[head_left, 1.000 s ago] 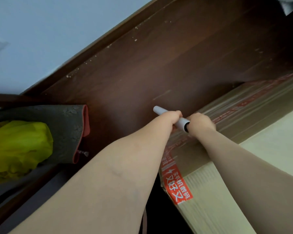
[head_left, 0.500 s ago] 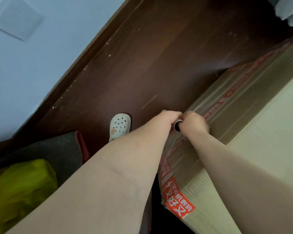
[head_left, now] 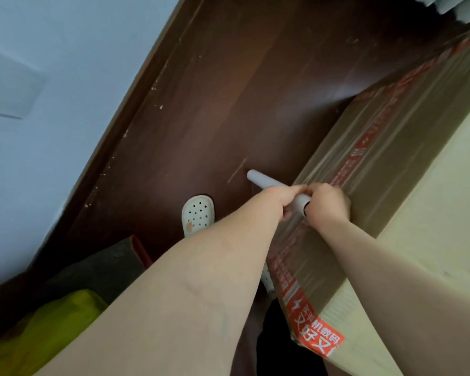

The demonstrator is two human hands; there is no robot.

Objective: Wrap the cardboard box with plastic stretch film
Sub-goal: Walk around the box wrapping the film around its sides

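The left hand (head_left: 281, 200) and right hand (head_left: 327, 206) curl their fingers round the stretch-film roll (head_left: 266, 183), holding it beside the cardboard box (head_left: 391, 172), likely to lay film taut.

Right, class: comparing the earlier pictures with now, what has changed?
The film tube swung: half a second ago it showed almost end-on, now its far end juts up-left. Left hand and right hand keep their grip on it; the cardboard box stays put.
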